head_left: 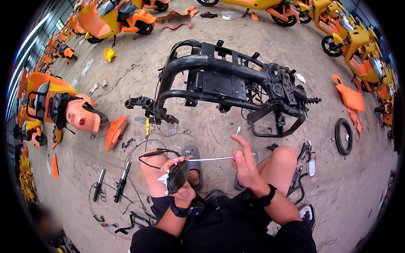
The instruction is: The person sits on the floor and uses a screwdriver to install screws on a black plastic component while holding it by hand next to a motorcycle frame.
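My left hand (pixel 184 193) is closed around a dark, glossy rounded unit (pixel 178 176) with a pale rim. A black cable (pixel 158 152) loops near its upper end, above my left knee. From the top of the unit, a thin pale rod (pixel 210 159) runs almost level to my right hand (pixel 248 168). That hand pinches the rod's right end between thumb and fingers, its index finger stretched upward. Just above that fingertip shows a small silvery piece (pixel 238 130); whether the hand touches it, I cannot tell. The rod's exact kind is unclear.
Ahead lies a black scooter frame (pixel 219 84). Two shock-like tubes (pixel 121 182) and a black bent bracket (pixel 133 222) lie at left. A tyre (pixel 344 136) and orange panels (pixel 351 96) are at right. Orange and yellow scooters (pixel 78 107) stand around; a person (pixel 48 221) is lower left.
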Tool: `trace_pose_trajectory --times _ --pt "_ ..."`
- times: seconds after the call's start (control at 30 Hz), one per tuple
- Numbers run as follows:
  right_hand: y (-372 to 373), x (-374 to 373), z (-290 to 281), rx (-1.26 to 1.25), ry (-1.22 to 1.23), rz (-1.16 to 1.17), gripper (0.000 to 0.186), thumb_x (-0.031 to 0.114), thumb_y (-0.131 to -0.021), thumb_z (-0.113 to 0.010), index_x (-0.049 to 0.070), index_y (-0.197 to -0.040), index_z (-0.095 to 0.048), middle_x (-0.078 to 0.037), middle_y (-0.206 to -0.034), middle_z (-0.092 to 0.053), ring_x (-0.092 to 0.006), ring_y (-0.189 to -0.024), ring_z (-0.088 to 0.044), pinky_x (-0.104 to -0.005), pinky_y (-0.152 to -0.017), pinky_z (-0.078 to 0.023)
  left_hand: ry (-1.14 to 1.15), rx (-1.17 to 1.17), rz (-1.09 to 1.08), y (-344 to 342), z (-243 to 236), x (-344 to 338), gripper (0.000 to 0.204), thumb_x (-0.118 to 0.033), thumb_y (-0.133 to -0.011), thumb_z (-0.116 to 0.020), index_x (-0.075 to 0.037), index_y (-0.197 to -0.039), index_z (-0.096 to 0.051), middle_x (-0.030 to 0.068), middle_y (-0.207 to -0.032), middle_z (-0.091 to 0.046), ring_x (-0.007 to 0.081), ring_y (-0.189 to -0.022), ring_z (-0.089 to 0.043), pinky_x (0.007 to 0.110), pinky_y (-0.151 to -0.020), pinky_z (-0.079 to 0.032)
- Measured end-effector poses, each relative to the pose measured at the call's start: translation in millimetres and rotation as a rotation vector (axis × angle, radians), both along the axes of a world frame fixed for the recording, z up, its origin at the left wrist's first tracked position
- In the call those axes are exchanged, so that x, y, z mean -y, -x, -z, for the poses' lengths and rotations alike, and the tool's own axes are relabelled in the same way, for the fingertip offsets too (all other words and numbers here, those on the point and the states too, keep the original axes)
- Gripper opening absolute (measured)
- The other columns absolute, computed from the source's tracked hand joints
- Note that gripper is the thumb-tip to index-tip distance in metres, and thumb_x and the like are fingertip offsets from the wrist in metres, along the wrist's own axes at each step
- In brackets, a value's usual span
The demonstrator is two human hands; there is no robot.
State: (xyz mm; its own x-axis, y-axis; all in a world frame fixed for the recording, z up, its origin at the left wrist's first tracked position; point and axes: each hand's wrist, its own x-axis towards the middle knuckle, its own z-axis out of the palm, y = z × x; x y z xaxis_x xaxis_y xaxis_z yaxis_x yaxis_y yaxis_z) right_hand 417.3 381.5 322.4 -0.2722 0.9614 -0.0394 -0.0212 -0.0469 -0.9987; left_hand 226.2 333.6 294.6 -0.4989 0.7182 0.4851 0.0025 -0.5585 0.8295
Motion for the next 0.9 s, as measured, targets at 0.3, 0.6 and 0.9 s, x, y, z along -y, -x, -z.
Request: trace_pose_trajectory --times 0.3,0.6,0.9 --pt "6.4 -1.1 -1.2 -0.018 -0.164 0.018 0.051 0.010 -0.097 -0.048 0.003 -0.144 -0.031 -0.001 -0.074 -0.045 -0.0083 -0.066 -0.041 -0.0232 -0.065 -0.035 0.007 0.009 -0.028 0.1 4.7 0.4 0.091 -0.074 -0.079 -0.058 0.003 -0.123 -0.038 0.0153 -0.118 -0.048 0.0272 -0.110 -0.052 0.044 -0.099 -0.044" --pt "6.2 -0.3 -0.2 0.070 -0.188 0.032 0.045 0.013 -0.098 -0.047 0.003 -0.141 -0.036 -0.001 -0.073 -0.043 -0.0081 -0.068 -0.041 -0.0249 -0.065 -0.035 0.016 -0.004 -0.032 1.4 1.2 0.5 0.091 -0.073 -0.081 -0.055 0.005 -0.124 -0.037 0.0156 -0.117 -0.047 0.0267 -0.110 -0.052 0.042 -0.098 -0.043" --pt "1.4 -0.5 -3.0 0.087 -0.112 -0.031 0.046 0.015 -0.098 -0.047 0.004 -0.142 -0.035 0.000 -0.074 -0.043 -0.0082 -0.070 -0.042 -0.0245 -0.065 -0.036 0.017 -0.002 -0.061 -1.7 -2.6 -0.8 0.090 -0.072 -0.082 -0.055 0.005 -0.124 -0.036 0.0165 -0.115 -0.048 0.0272 -0.108 -0.053 0.043 -0.098 -0.043"
